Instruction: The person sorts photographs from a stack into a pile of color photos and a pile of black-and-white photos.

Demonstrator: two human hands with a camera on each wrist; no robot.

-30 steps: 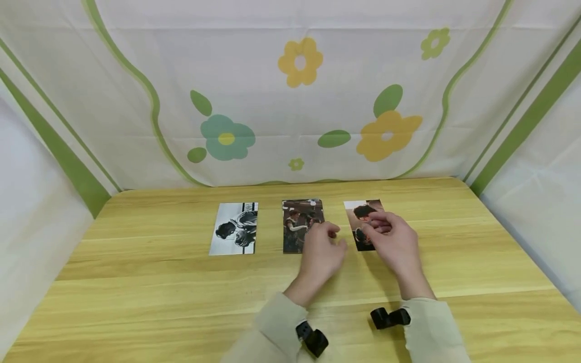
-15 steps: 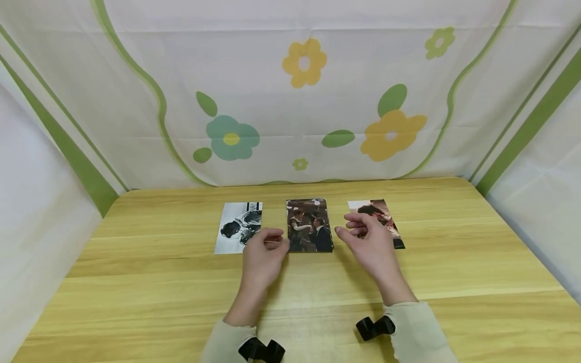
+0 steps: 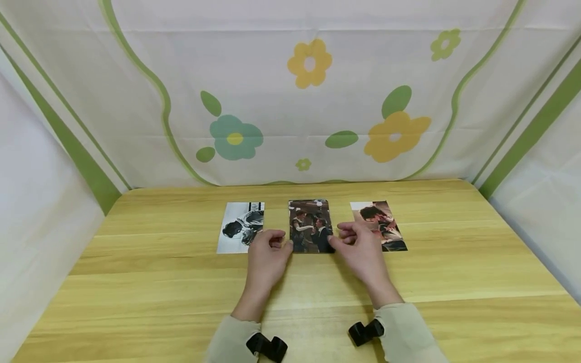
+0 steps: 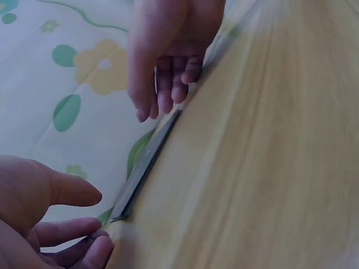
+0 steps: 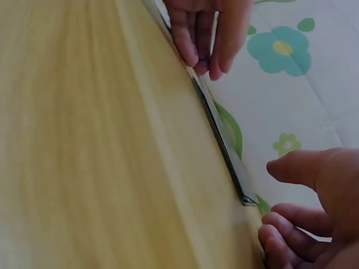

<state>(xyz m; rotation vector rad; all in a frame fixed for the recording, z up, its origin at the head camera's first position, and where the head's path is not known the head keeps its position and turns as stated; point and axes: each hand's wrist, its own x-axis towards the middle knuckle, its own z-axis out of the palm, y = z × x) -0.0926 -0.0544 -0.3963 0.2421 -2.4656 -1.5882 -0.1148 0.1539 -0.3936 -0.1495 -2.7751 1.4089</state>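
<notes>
A stack of photo cards [image 3: 310, 227] lies in the middle of the table, its top picture dark with two figures. My left hand [image 3: 269, 257] is at its left edge, fingers loosely bent, thumb tip by the lower left corner. At the opposite side my right hand [image 3: 363, 254] has its thumb tip right at the stack's right edge. In the right wrist view the stack [image 5: 224, 145] shows several layered edges, and the right thumb and fingers stand apart. The left wrist view likewise shows a gap between the left hand's thumb and fingers [image 4: 70, 232].
A black-and-white photo card [image 3: 233, 229] lies to the left, partly covered by the left hand. To the right is a brownish photo card [image 3: 386, 222], partly behind the right hand. A flowered white cloth [image 3: 272, 101] rises along the back of the wooden table [image 3: 136, 302].
The left hand has moved left, off the middle stack to its left edge. The right hand has come left from the right photo card to the stack's right edge.
</notes>
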